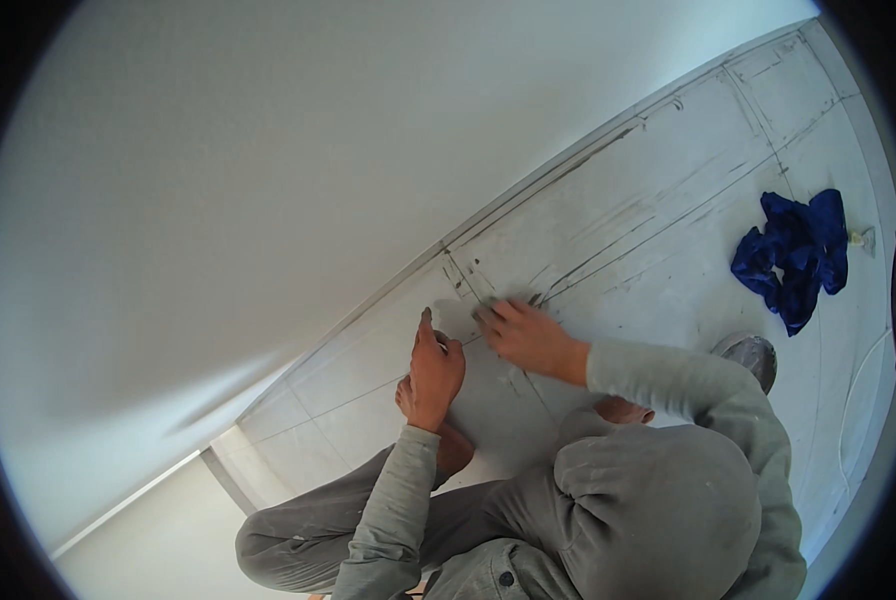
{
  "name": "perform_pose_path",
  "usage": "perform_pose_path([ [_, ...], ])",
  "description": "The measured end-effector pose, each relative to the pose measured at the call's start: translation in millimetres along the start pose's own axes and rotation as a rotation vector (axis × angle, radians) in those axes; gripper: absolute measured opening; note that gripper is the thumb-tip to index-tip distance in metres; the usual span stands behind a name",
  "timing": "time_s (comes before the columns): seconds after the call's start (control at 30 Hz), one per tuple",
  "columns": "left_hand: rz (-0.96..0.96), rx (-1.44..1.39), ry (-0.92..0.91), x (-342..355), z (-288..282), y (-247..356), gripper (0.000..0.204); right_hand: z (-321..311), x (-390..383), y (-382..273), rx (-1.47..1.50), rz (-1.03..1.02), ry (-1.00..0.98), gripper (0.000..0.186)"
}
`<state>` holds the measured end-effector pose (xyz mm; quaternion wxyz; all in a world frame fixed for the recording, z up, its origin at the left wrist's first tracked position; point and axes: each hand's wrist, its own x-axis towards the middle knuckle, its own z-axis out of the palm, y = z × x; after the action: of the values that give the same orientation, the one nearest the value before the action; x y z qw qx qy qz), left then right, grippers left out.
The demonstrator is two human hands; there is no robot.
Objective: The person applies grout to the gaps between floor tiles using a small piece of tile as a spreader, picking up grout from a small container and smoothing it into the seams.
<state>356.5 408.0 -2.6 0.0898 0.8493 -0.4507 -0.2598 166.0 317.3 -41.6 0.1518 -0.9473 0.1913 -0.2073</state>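
Pale floor tiles (668,290) are stretching along the foot of a white wall (268,200), with dark, smeared joint lines (628,249) running between them and crossing near both hands. Over that crossing, the right hand (516,335) is bending its darkened fingertips down against the tiles, hiding whether it is pinching anything, while the left hand (436,368), just beside it, is pointing its index finger toward the wall, its grip impossible to tell. Dark blue cloth (818,245) is lying crumpled well apart, beyond the right forearm.
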Motion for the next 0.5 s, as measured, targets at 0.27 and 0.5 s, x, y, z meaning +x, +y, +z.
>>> perform_pose_path([
  [0.27, -0.071, -0.063, -0.062, -2, -2, 11, 0.066, -15, 14, 10, 0.223, 0.060, -0.081, 0.024],
  [0.5, -0.061, -0.065, -0.051, -1, -8, 14, 0.067, -10, -32, -28, 0.216, 0.066, -0.422, 0.035],
])
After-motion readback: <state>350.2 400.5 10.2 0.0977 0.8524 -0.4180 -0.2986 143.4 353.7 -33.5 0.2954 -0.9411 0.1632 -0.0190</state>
